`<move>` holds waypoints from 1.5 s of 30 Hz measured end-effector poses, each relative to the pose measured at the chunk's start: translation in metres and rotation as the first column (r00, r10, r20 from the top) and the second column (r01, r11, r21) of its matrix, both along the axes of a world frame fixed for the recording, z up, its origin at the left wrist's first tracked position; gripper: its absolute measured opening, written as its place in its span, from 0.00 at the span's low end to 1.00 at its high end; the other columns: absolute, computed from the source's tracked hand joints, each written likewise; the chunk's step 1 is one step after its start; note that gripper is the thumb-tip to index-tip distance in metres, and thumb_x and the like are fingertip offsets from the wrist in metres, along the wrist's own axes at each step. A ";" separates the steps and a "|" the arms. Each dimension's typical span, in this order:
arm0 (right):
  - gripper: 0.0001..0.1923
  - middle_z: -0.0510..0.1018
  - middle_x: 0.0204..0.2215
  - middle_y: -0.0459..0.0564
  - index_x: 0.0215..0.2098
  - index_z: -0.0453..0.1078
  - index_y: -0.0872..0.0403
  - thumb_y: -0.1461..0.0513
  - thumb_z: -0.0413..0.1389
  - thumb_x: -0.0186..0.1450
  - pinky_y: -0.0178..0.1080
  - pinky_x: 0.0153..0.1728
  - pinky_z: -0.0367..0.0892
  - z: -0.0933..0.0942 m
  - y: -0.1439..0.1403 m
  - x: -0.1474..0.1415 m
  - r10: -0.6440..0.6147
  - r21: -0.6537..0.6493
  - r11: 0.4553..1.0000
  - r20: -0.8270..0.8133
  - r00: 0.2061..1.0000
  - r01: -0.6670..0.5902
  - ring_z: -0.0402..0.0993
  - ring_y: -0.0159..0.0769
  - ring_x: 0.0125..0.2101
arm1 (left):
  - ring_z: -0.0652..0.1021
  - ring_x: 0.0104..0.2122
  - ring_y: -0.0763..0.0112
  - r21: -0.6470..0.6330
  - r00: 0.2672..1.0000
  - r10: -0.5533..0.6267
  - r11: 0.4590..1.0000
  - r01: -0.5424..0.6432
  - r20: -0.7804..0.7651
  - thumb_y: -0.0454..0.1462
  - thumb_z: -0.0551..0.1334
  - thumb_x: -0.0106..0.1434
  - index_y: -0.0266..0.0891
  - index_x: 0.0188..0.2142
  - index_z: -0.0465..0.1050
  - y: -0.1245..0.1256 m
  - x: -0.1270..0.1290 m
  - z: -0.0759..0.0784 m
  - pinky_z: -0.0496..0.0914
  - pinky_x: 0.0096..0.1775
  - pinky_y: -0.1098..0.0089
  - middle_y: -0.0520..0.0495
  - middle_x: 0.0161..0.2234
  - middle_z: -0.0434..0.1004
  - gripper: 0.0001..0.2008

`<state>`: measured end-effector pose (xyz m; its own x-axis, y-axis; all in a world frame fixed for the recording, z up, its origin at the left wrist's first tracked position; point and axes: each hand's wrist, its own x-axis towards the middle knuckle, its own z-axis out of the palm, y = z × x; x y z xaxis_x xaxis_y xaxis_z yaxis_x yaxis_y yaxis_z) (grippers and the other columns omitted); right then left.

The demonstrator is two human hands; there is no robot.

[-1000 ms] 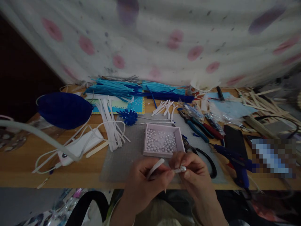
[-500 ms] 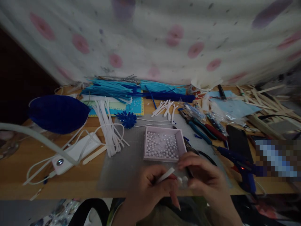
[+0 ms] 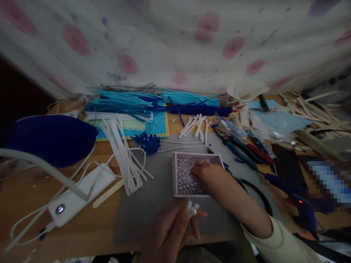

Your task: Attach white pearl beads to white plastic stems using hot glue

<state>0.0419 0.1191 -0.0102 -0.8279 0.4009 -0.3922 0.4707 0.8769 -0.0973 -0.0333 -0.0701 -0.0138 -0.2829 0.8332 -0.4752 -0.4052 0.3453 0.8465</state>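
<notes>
From the head camera I see my right hand [image 3: 208, 174] reaching into the pink box [image 3: 175, 175] of pearls [image 3: 183, 177], which sits on the grey mat [image 3: 148, 204] near the middle of the tabletop. The fingers are curled down among the pearls, but I cannot tell whether they have pinched one. My left hand [image 3: 170, 228] hovers over the mat's near edge, just in front of the box, fingers narrowed on a small white piece [image 3: 192, 209] with beads at its tip. Scissors [image 3: 255, 190] lie just right of the box, pliers [image 3: 238, 148] beyond them. A blue spiky flower [image 3: 149, 143] and a bead string [image 3: 181, 144] lie at the mat's far edge. White strips [image 3: 123, 153] fan out left of the mat, and blue strips [image 3: 131, 104] lie along the far edge.
</notes>
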 end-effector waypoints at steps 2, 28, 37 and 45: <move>0.14 0.85 0.45 0.59 0.44 0.80 0.57 0.71 0.51 0.74 0.41 0.33 0.70 -0.005 -0.001 -0.001 0.003 0.006 1.000 0.009 1.000 -0.003 0.86 0.47 0.40 | 0.71 0.28 0.69 0.018 0.998 0.011 1.000 -0.010 -0.054 0.65 0.63 0.64 0.46 0.34 0.89 0.000 -0.001 0.002 0.67 0.33 0.70 0.46 0.30 0.79 0.29; 0.07 0.81 0.26 0.43 0.30 0.85 0.46 0.56 0.76 0.57 0.22 0.16 0.62 -0.005 -0.053 0.073 -0.949 -0.845 -0.197 0.037 0.313 -0.497 0.66 0.20 0.18 | 0.75 0.13 0.72 0.040 0.983 0.115 0.992 -0.121 0.142 0.53 0.77 0.56 0.44 0.27 0.86 0.022 0.046 0.034 0.66 0.16 0.74 0.53 0.17 0.77 0.16; 0.06 0.82 0.27 0.45 0.31 0.86 0.46 0.56 0.75 0.58 0.24 0.19 0.65 -0.002 -0.069 0.085 -0.961 -0.829 -0.048 -0.114 0.252 -0.557 0.71 0.24 0.22 | 0.77 0.15 0.77 0.101 0.998 0.045 0.994 -0.041 -0.033 0.52 0.74 0.61 0.40 0.29 0.87 0.010 0.054 0.037 0.62 0.18 0.79 0.50 0.21 0.81 0.18; 0.08 0.80 0.25 0.45 0.29 0.86 0.46 0.54 0.77 0.55 0.26 0.20 0.65 0.008 -0.074 0.091 -0.958 -0.838 -0.024 -0.136 0.252 -0.546 0.70 0.25 0.21 | 0.73 0.13 0.78 0.094 0.999 -0.020 0.995 0.024 -0.042 0.65 0.71 0.55 0.40 0.32 0.89 0.004 0.057 0.042 0.60 0.18 0.78 0.50 0.18 0.76 0.30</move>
